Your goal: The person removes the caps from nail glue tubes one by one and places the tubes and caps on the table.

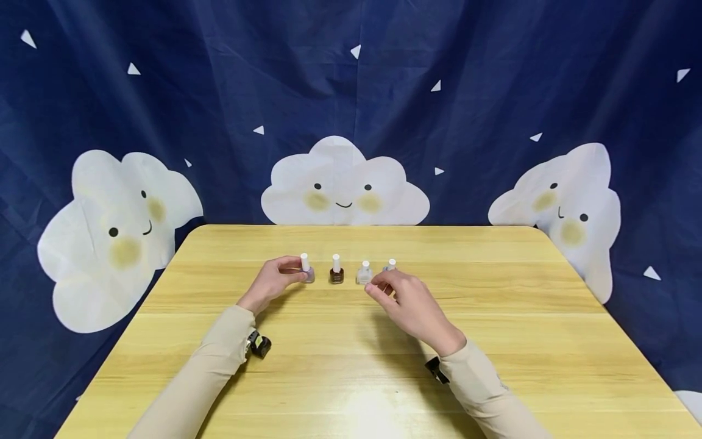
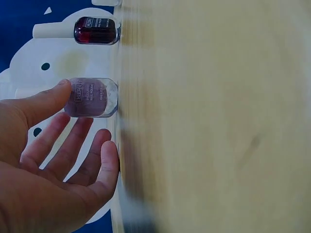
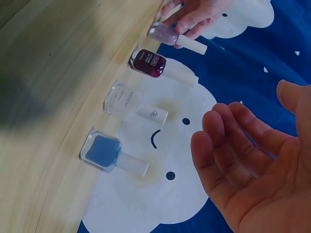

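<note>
Four small bottles of nail polish stand upright in a row on the table. My left hand [image 1: 270, 281] is at the lavender nail polish [image 2: 90, 98], leftmost. Its thumb overlaps the bottle's shoulder in the left wrist view, while the other fingers spread loosely beside it. Right of that stands the dark red nail polish [image 1: 336, 275], then the clear nail polish [image 3: 124, 101] and the blue nail polish [image 3: 103, 151]. My right hand [image 1: 411, 305] hovers in front of the clear and blue bottles, fingers loosely bent and holding nothing. It partly hides the blue bottle in the head view.
The bottles stand on a light wooden table [image 1: 329, 366], toward its far side. Behind its far edge hangs a dark blue curtain [image 1: 307, 79] printed with white clouds [image 1: 345, 177] and small triangles. A black wrist camera [image 1: 260, 345] sits at my left cuff.
</note>
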{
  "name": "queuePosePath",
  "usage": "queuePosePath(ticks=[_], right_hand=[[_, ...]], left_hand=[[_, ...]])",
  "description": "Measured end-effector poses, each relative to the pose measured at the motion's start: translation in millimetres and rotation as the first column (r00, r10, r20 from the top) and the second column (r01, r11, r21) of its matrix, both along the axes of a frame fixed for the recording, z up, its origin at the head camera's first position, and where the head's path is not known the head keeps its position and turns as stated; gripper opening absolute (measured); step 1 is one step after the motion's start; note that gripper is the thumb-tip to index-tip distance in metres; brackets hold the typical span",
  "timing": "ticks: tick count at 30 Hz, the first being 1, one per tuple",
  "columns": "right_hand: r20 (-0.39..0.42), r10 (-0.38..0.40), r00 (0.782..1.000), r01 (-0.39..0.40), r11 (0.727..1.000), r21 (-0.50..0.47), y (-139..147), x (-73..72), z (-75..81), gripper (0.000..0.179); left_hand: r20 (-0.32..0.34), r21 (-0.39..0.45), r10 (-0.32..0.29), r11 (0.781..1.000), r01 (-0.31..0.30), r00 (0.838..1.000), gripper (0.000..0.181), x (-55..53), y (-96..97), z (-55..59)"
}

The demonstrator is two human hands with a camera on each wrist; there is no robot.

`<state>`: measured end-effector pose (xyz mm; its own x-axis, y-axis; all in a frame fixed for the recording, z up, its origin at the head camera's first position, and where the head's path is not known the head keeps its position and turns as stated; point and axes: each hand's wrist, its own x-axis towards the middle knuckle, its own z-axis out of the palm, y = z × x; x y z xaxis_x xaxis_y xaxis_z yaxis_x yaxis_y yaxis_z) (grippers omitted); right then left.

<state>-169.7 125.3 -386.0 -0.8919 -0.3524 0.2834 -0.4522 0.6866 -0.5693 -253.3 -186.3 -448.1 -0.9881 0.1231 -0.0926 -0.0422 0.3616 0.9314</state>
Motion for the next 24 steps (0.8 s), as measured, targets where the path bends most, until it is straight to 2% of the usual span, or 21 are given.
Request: queuePosePath(ticks=[5, 18, 24], right_hand=[[-0.001, -0.001, 1.0, 0.001, 1.0, -0.001, -0.3, 0.8, 0.1, 0.025], [0.011, 0.017, 1.0, -0.017, 1.0, 0.001, -3.0, 3.7, -2.0, 0.025], [0.014, 0.012, 1.0, -0.012, 1.0, -0.005, -4.5, 4.4, -2.3, 0.033]], left_hand=[[0.011, 0.024, -0.013, 1.0, 0.013, 1.0, 0.038, 1.8, 3.9, -0.1], [0.079, -0.029, 0.007, 1.0, -0.004, 0.997, 0.035, 10.0, 14.8, -0.6], [0.093, -0.03, -0.023, 0.999, 0.026, 0.995, 0.035, 16.1, 17.8, -1.2]])
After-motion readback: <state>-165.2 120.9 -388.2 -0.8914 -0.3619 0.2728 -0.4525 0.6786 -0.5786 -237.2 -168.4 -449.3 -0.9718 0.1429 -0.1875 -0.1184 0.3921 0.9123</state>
